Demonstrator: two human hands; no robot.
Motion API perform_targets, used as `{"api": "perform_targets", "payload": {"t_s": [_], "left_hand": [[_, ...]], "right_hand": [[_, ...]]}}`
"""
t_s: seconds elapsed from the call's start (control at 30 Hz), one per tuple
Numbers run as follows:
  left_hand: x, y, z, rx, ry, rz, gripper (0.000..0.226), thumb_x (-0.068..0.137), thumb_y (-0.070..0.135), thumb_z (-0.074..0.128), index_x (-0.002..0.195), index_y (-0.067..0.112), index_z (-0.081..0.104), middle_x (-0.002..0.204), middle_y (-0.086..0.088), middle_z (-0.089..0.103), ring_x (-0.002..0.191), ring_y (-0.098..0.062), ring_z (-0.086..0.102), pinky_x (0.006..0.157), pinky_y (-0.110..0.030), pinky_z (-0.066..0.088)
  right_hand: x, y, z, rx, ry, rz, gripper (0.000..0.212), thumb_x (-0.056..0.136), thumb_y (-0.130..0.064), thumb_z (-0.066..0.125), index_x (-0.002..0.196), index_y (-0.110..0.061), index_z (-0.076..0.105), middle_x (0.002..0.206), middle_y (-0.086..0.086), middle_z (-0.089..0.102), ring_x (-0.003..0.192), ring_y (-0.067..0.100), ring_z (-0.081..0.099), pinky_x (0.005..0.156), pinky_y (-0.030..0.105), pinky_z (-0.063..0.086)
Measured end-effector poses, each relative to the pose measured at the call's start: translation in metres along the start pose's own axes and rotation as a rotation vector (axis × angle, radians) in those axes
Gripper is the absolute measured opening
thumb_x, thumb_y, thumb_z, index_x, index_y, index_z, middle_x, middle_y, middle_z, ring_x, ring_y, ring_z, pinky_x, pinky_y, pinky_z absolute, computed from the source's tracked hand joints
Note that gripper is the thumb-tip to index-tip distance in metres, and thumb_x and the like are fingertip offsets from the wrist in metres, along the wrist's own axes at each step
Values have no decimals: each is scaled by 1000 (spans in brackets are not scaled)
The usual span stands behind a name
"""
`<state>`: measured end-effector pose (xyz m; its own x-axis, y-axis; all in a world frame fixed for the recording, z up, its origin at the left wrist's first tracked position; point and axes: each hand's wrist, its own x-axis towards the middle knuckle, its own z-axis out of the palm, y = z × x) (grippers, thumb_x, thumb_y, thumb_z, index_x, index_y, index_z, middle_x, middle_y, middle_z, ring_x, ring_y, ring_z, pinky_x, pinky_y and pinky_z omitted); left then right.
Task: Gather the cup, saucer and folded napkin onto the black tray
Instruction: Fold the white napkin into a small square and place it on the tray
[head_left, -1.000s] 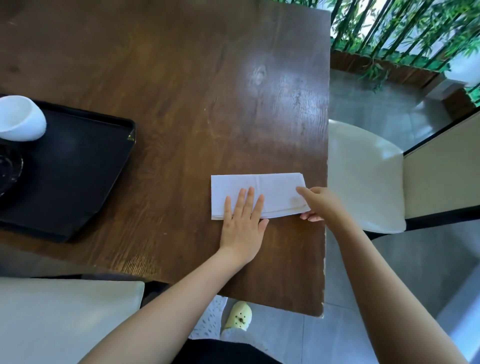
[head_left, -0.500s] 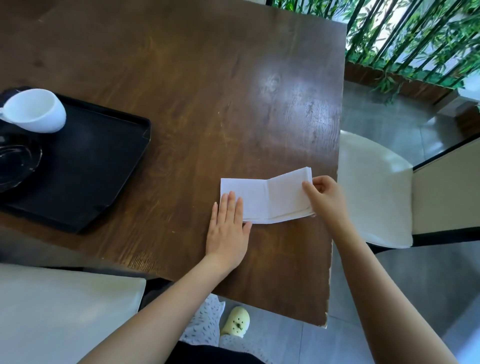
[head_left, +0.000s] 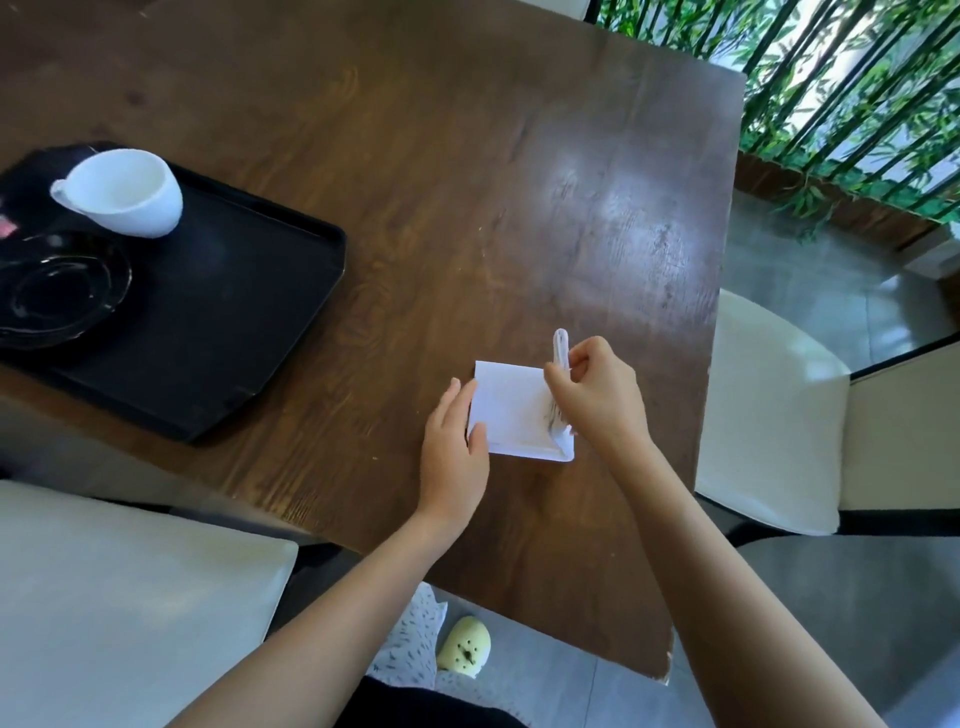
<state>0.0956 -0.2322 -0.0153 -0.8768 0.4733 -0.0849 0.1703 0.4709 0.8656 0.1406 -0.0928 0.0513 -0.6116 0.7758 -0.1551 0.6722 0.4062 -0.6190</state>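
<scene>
A white napkin (head_left: 511, 410) was seen lying on the dark wooden table (head_left: 441, 171), near the table's right edge and toward its near side. Its right half was lifted upright, pinched between the thumb and fingers of the right hand (head_left: 597, 395), which were closed together on the raised flap. The left hand (head_left: 454, 447) was laid flat with its fingers spread open, pressing the left edge of the napkin down against the table.

A black tray (head_left: 249, 312) was placed at the left side of the table, well apart from the napkin. On the far left part of the tray a white cup (head_left: 122, 192) was set, tilted on its side with its opening turned toward the camera. Just nearer than the cup, a dark glossy saucer (head_left: 52, 288) was rested on the tray, partly cut off by the left edge of the view. Whether cup and saucer were touching could not be told.

White-cushioned chairs were seen at the right (head_left: 769, 415) and the near left (head_left: 130, 613) of the table. Green bamboo stems (head_left: 857, 93) were visible at the far right. A pale yellow shoe (head_left: 465, 647) was seen on the grey floor under the table's near edge.
</scene>
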Motion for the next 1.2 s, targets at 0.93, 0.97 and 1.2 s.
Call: {"api": "perform_targets", "payload": {"t_s": [0.93, 0.97, 1.2], "left_hand": [[19, -6, -14, -156, -48, -120, 43, 87, 22, 63, 128, 16, 54, 112, 3, 67, 93, -6, 63, 77, -9, 51], [18, -4, -11, -139, -37, -103, 42, 85, 20, 65, 126, 15, 56, 113, 1, 66, 96, -8, 64, 81, -18, 54], [18, 2, -8, -25, 21, -89, 35, 87, 8, 58, 122, 12, 57, 114, -4, 65, 101, -14, 60, 87, -29, 53]], "right_hand": [[-10, 4, 57, 366, -348, 66, 35, 95, -1, 34, 120, -7, 58, 89, 4, 67, 70, 10, 66, 63, 9, 53], [-10, 8, 55, 420, -367, 76, 35, 95, 0, 35, 122, -7, 57, 93, 4, 67, 73, 9, 67, 66, 10, 54], [-6, 39, 37, 36, 56, -218, 39, 96, -14, 42, 134, -16, 49, 139, 4, 52, 131, 18, 40, 109, 35, 32]]}}
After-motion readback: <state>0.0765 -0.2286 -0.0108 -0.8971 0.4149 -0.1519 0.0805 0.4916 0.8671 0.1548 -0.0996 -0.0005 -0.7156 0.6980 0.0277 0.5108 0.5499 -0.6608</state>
